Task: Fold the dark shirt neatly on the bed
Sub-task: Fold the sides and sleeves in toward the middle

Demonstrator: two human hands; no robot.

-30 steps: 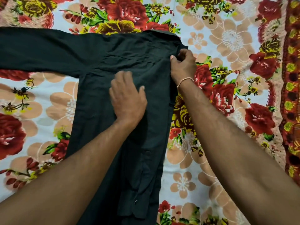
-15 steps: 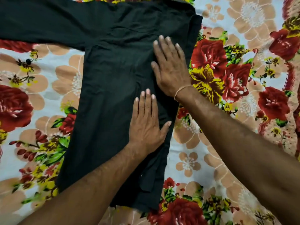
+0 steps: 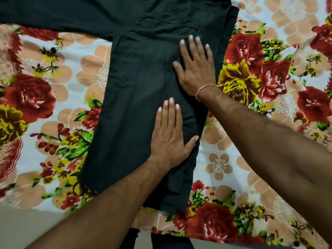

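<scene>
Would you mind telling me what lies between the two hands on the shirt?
Only dark shirt fabric: the head view shows a bare stretch between left hand and right hand.

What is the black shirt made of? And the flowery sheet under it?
The dark shirt looks like thin woven cloth, maybe cotton: matte, with soft creases and stitched seams. The bedsheet looks like smooth printed fabric, perhaps cotton or a blend; its roses carry a slight sheen. The exact fibre of either cannot be told.

Both forearms are bare, with no sleeves in view. The right hand (image 3: 196,69) has a thin thread bracelet (image 3: 204,88) round its wrist. The left hand (image 3: 169,139) wears nothing.
</scene>
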